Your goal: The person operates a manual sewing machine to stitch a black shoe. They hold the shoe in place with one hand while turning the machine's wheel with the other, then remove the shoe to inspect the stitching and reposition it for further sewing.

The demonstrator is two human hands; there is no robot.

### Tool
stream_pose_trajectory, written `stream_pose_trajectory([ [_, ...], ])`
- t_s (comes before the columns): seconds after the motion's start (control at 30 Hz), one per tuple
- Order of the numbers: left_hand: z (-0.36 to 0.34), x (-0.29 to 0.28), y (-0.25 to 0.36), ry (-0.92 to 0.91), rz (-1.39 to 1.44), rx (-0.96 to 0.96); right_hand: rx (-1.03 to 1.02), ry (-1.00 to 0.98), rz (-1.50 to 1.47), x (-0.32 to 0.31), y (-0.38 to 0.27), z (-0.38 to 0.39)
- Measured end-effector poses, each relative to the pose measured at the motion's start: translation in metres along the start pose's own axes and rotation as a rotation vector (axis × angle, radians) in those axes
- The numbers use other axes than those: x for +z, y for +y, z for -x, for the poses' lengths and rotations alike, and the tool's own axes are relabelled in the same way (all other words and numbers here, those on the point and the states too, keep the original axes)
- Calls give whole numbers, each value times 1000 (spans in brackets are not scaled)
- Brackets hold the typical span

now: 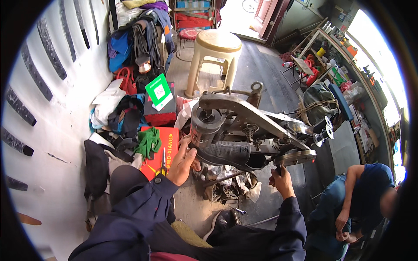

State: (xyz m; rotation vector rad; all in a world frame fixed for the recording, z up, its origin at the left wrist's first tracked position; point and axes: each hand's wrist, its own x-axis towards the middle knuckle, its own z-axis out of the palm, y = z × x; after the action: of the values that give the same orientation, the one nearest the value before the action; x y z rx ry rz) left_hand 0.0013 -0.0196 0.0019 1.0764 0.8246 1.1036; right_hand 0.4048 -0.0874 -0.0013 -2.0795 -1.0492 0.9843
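Left hand (182, 164) is half-curled at the left end of the black shoe (226, 153), fingers partly hidden, so can't tell if it's a firm grip; right hand (282, 182) is closed round the crank handle (278, 168) under the handwheel (296, 157). Shoe sits under the head of the metal sewing machine (244, 108), roughly lengthwise along its lower arm. Scissors (163, 164) lie on the red box (170, 141) left of the left hand, green cloth (148, 142) just beside them
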Motion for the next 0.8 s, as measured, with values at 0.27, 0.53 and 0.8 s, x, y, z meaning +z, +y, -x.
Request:
stream_pose_trajectory([
  [0.27,-7,-1,-11,22,51,12,-176,4,-147,0,-47,28],
  [0.53,-10,-2,-9,58,0,1,-334,452,-115,-89,-35,7],
  [0.8,-10,3,0,61,5,47,19,75,74,-24,26,-19],
])
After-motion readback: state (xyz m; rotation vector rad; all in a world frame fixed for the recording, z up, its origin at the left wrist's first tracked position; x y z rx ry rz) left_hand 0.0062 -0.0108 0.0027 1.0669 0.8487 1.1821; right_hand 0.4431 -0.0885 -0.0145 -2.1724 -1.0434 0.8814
